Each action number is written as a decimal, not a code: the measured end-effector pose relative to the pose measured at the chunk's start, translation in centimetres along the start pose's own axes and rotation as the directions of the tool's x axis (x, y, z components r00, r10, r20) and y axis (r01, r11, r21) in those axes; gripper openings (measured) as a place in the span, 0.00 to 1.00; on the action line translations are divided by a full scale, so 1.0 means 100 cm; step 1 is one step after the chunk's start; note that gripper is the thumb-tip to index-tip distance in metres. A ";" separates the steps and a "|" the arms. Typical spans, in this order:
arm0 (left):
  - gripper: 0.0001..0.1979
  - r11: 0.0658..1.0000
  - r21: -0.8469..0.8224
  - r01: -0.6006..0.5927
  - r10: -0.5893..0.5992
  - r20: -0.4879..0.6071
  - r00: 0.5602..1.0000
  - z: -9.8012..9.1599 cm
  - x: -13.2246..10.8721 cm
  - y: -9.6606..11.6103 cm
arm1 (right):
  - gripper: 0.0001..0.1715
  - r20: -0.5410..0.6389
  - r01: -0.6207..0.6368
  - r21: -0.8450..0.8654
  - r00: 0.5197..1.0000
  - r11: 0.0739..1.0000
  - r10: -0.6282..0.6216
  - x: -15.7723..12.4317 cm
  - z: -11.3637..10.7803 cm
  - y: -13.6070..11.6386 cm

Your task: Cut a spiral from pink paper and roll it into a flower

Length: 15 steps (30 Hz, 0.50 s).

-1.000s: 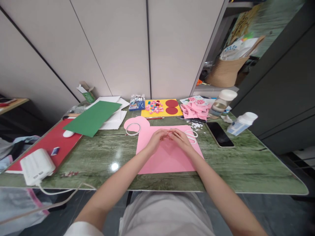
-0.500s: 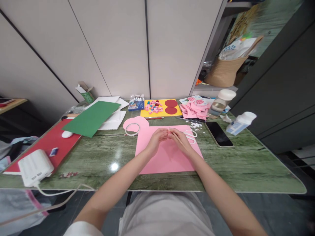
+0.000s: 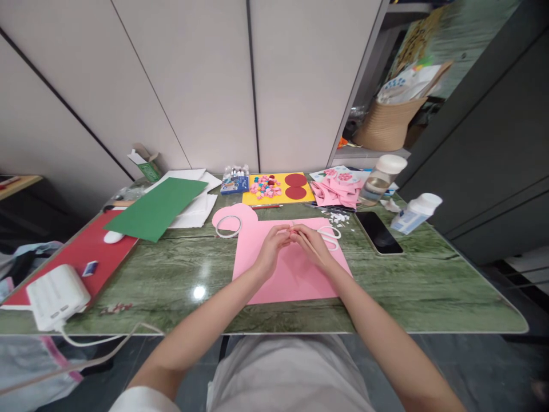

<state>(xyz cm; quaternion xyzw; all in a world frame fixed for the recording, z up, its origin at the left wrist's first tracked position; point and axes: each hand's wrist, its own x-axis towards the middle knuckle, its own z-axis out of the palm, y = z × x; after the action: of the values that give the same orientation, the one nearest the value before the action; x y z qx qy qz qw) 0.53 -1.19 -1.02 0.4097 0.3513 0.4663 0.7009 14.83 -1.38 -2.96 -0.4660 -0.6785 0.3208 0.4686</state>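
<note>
My left hand and my right hand meet fingertip to fingertip above a sheet of pink paper. The fingers of both are pinched together around something small and pinkish that I cannot make out. White-handled scissors lie just right of my right hand, partly over the pink sheet. To the left of the sheet, a pink paper circle lies under a ring-shaped roll of tape.
Behind are a yellow sheet with colourful small pieces and two red circles, and pink scraps. A phone, bottle and jar stand or lie right. Green paper and a white charger are left.
The view has shifted slightly, so the table things appear a little further left. My hands stay together over the pink sheet, with only small finger movement.
</note>
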 end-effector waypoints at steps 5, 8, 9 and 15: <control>0.13 1.000 -0.007 0.005 -0.006 -0.032 0.999 0.002 0.000 -0.004 | 0.10 -0.011 0.006 -0.015 1.000 1.000 -0.006 0.001 0.002 0.003; 0.14 1.000 -0.020 0.015 -0.016 -0.048 0.999 0.003 0.000 -0.005 | 0.10 -0.014 0.009 -0.026 1.000 1.000 -0.010 0.001 0.002 0.005; 0.15 1.000 -0.025 0.017 -0.018 -0.051 0.999 0.003 0.000 -0.005 | 0.10 -0.015 0.010 -0.029 1.000 1.000 -0.010 0.001 0.002 0.005; 0.15 0.997 -0.070 0.027 -0.031 -0.054 0.998 0.003 0.001 -0.007 | 0.10 -0.014 0.012 -0.031 1.000 0.999 -0.013 0.001 0.002 0.005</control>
<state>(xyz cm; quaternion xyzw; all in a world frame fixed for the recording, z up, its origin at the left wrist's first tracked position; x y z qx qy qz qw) 1.08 -1.37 -1.55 0.3671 0.3601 0.4792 0.7113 14.82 -1.06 -3.45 -0.4713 -0.6830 0.3040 0.4681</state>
